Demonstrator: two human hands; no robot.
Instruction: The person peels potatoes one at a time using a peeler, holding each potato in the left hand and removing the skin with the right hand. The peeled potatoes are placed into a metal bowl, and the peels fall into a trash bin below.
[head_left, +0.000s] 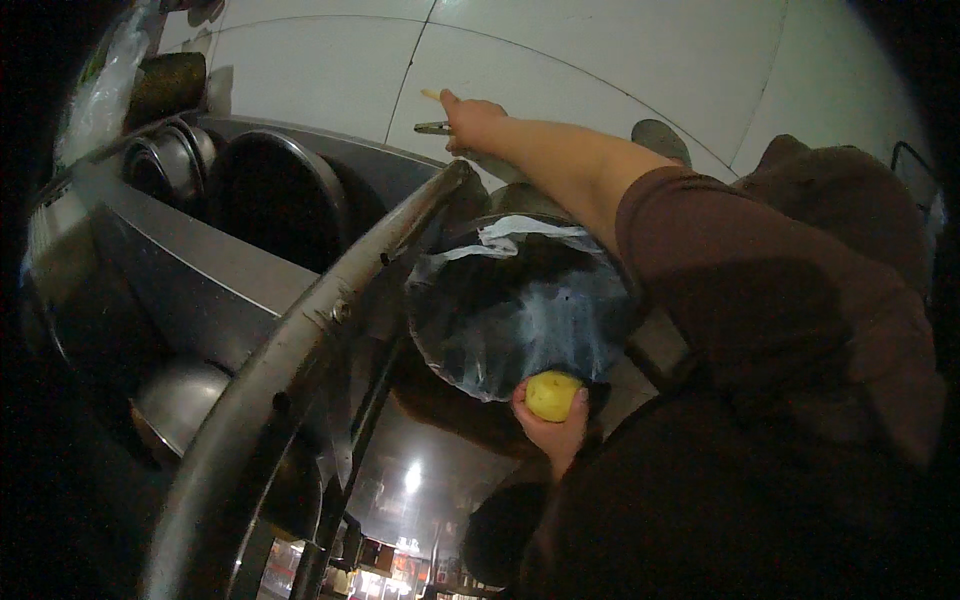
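Observation:
In my left hand (551, 435) is a rounded yellow, peeled-looking vegetable, likely a potato (553, 396). The hand is at the lower rim of a round bin lined with a clear plastic bag (517, 322), whose dark inside is mostly hard to make out. My right hand (474, 124) reaches past the bin's far side, over the floor. Its fingers are closed around a small metal tool (433, 128), possibly a peeler. A narrow yellow piece (430, 94) sticks out beyond the thumb; I cannot tell whether it belongs to the tool.
A thick metal tube (330, 300) runs diagonally left of the bin. Behind it, a metal shelf (217, 262) carries nested steel bowls (172, 157) and a large round pan (277, 195). A shiny steel surface (420, 450) lies below the bin. White floor tiles (600, 45) spread across the top.

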